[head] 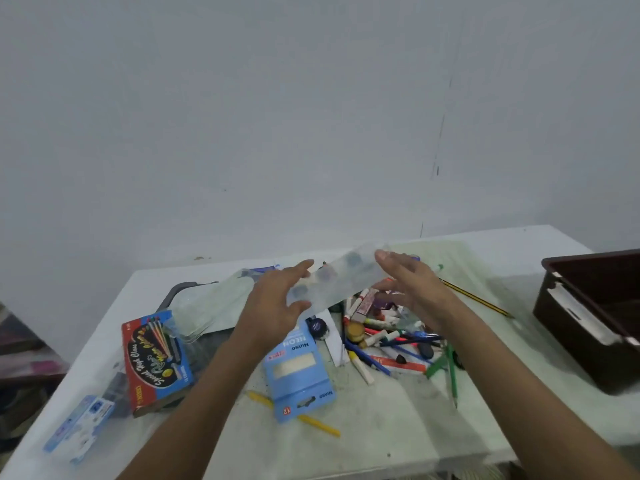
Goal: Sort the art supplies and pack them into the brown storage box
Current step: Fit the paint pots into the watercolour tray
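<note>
Above the table I hold a long, translucent paint case [341, 278] with dark round paint pots showing through it. My left hand [277, 301] grips its near-left end, fingers over the top and thumb underneath. My right hand [414, 289] holds the far-right end the same way. Beneath the case lies a loose pile of markers, pens, crayons and small jars [391, 336]. The brown storage box [585, 317] stands at the right edge of the table, apart from both hands.
On the table lie a blue neon marker pack [299, 370], a red box of colour pencils [156, 358], a small blue-white pack [79, 424], a yellow pencil [301, 417], a striped pencil [478, 299] and a clear plastic sleeve [211, 303]. A wall rises behind.
</note>
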A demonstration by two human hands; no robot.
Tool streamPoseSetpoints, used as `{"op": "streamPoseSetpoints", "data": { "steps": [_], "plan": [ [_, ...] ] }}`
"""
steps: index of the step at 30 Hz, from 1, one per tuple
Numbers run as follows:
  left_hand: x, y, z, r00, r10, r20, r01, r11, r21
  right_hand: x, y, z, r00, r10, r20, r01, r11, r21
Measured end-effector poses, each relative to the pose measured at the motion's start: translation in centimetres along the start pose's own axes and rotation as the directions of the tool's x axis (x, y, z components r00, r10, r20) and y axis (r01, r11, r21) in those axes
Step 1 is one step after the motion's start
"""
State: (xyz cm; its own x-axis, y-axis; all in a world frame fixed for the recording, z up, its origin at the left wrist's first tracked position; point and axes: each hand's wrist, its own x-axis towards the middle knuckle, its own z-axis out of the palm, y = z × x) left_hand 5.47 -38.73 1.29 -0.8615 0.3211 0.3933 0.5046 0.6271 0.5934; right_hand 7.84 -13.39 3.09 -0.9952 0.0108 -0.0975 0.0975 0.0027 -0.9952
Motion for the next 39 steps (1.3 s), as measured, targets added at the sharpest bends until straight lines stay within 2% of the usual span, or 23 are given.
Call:
{"op": "streamPoseSetpoints", "data": {
  "steps": [2, 4, 8, 14, 18, 22, 26, 29, 33, 37, 39],
  "plan": [
    [0.2, 1.1, 0.5, 0.997, 0.053, 0.053, -0.055, 0.998, 0.039, -0.4, 0.3, -0.7, 0.999, 0.039, -0.016, -0.039, 0.999, -0.019],
    [0.3, 2.0, 1.0, 0.996, 0.041, 0.079, -0.042, 0.999, 0.012, -0.6, 0.9, -1.2, 0.996, 0.061, -0.072, -0.061, 0.998, 0.009],
    [0.5, 2.2, 1.5, 0.995, -0.071, 0.07, 0.085, 0.971, -0.224, -1.3, 1.4, -2.2, 0.991, 0.078, -0.109, -0.067, 0.993, 0.1],
    [0.4, 0.8, 1.0, 0.954, -0.297, 0.047, 0.301, 0.944, -0.133, -2.3, 1.9, -3.5, 0.993, 0.034, -0.112, -0.018, 0.989, 0.148],
    [-0.1, 0.2, 1.4, 0.885, -0.431, 0.176, 0.46, 0.87, -0.177, -2.6, 2.9, -3.9, 0.995, -0.03, -0.097, 0.045, 0.986, 0.159],
    [-0.9, 0.7, 1.8, 0.848, -0.434, 0.304, 0.509, 0.825, -0.244, -4.0, 4.0, -5.2, 0.993, -0.086, -0.076, 0.102, 0.966, 0.239],
    [-2.7, 2.0, 2.8, 0.842, -0.373, 0.39, 0.468, 0.864, -0.184, -6.4, 5.5, -7.7, 0.995, -0.091, -0.03, 0.096, 0.959, 0.267],
    [-4.8, 3.9, 3.7, 0.857, -0.38, 0.348, 0.45, 0.881, -0.145, -9.0, 6.3, -10.2, 0.997, -0.042, 0.063, 0.032, 0.989, 0.145],
    [-9.4, 6.6, 5.7, 0.851, -0.439, 0.29, 0.487, 0.865, -0.121, -12.7, 8.1, -13.3, 0.989, 0.034, 0.145, -0.012, 0.988, -0.151],
    [-12.8, 8.5, 8.9, 0.827, -0.508, 0.243, 0.544, 0.832, -0.113, -14.5, 9.9, -16.0, 0.981, 0.082, 0.177, 0.01, 0.885, -0.465],
    [-13.7, 9.2, 10.4, 0.837, -0.506, 0.211, 0.532, 0.842, -0.088, -14.6, 10.3, -17.0, 0.983, 0.075, 0.166, 0.031, 0.828, -0.561]
  ]
}}
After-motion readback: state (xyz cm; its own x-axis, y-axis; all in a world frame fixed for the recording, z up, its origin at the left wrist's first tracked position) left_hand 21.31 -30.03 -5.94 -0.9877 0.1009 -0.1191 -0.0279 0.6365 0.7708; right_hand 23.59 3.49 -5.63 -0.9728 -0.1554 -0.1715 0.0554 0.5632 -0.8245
